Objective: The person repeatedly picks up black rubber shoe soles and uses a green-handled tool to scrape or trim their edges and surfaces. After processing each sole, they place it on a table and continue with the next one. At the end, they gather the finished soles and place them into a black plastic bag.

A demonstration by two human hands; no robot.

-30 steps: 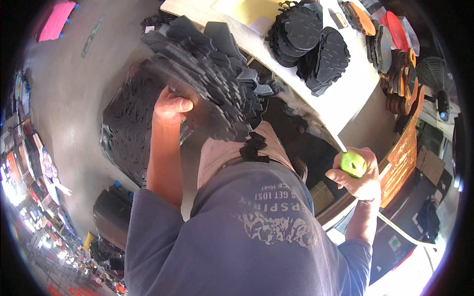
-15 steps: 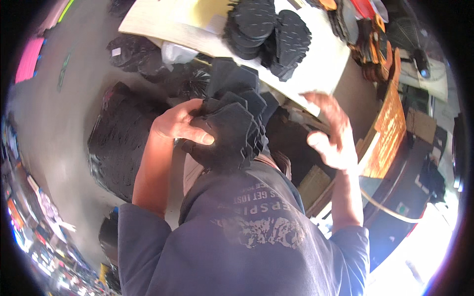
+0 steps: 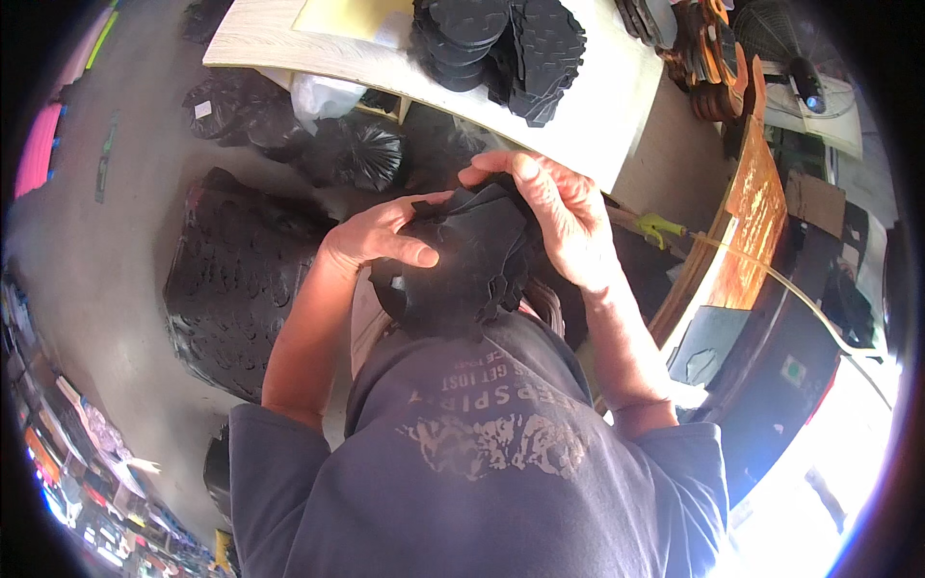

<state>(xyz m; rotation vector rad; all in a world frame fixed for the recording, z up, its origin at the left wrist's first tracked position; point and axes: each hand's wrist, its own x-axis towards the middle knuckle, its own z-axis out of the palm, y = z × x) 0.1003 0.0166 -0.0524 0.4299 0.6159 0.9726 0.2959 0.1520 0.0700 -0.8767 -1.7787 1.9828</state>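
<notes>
A loose stack of thin black cut pieces (image 3: pixel 462 255) rests against my front, its edges uneven on the right side. My left hand (image 3: pixel 381 234) grips it from the left, thumb lying on top and the other fingers tucked behind. At the upper right edge of the stack is my right hand (image 3: pixel 564 207), thumb and forefinger bent close together by the topmost pieces. Whether a single piece is caught between those fingers is hidden.
Beyond the stack stands a pale table (image 3: pixel 376 53) bearing piles of black cut pieces (image 3: pixel 540 58). Black plastic bags (image 3: pixel 356 154) lie under its edge. A large black bundle (image 3: pixel 236 279) sits at left, a wooden board (image 3: pixel 747 222) and a fan (image 3: pixel 800 72) at right.
My right hand has come in from the right to the stack's upper edge. The pieces fanned out beyond the stack are now gathered closer. My left hand keeps its grip.
</notes>
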